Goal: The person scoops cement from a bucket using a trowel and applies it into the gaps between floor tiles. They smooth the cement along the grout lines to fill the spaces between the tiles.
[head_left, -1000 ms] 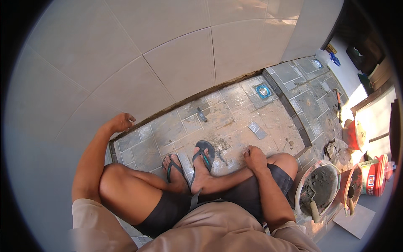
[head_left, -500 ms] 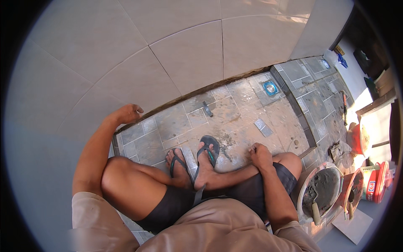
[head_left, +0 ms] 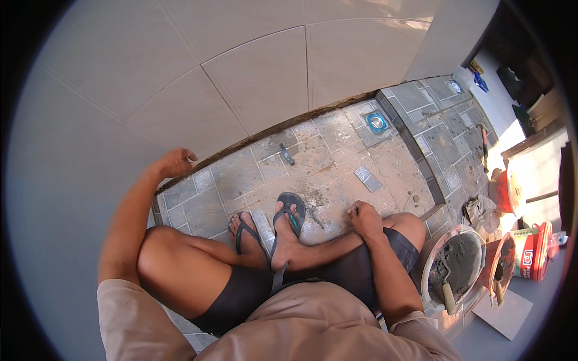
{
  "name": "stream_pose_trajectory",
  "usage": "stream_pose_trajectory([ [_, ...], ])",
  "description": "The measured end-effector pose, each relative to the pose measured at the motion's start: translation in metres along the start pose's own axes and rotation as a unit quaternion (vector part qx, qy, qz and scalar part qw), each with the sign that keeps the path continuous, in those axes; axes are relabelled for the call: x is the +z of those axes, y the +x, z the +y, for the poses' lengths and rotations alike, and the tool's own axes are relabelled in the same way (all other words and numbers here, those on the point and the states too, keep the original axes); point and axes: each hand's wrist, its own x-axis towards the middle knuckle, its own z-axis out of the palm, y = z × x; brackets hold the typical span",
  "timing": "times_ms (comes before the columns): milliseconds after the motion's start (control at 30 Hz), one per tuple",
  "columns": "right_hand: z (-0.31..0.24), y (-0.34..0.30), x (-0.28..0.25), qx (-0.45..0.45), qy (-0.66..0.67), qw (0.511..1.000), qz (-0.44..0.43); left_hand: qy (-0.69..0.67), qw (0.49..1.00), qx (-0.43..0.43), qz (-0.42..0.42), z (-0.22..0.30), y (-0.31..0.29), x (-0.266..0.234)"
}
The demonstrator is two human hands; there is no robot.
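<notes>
My left hand [head_left: 179, 162] hangs beside the foot of the tiled wall [head_left: 259, 78], its forearm against my left knee. Its fingers are loosely bent and a little apart, with nothing visible in them. My right hand [head_left: 366, 220] is closed near my right knee, above the dusty tiled floor [head_left: 325, 213]; whether anything is inside it is hidden. Ahead of it lies a small grey tile piece [head_left: 368, 178]. Farther left on the floor is a dark curved piece [head_left: 286, 154] whose kind I cannot make out.
A floor drain [head_left: 377, 122] with blue edging sits near the raised tiled step [head_left: 415, 141]. At right stand a bucket of grey mortar [head_left: 460, 259] with a trowel [head_left: 448, 298], an orange bucket [head_left: 489, 265] and a red-and-white tub [head_left: 533, 253]. A hammer [head_left: 484, 147] lies beyond.
The whole view has shifted slightly, so the floor and buckets appear farther left. Both hands keep nearly the same pose, and no object has been moved.
</notes>
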Motion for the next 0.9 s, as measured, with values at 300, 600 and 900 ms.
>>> stream_pose_trajectory([
  [300, 0.007, 0.001, 0.007, -0.039, 0.020, 0.997, 0.058, 0.020, 1.000, -0.001, -0.012, 0.009, -0.013, -0.008],
  [600, -0.003, -0.005, 0.003, -0.020, 0.008, 1.000, 0.016, 0.014, 0.999, -0.033, -0.007, 0.017, -0.028, -0.010],
  [900, 0.003, -0.003, 0.003, -0.017, 0.008, 1.000, 0.014, 0.037, 0.999, -0.011, -0.019, 0.016, -0.024, -0.012],
])
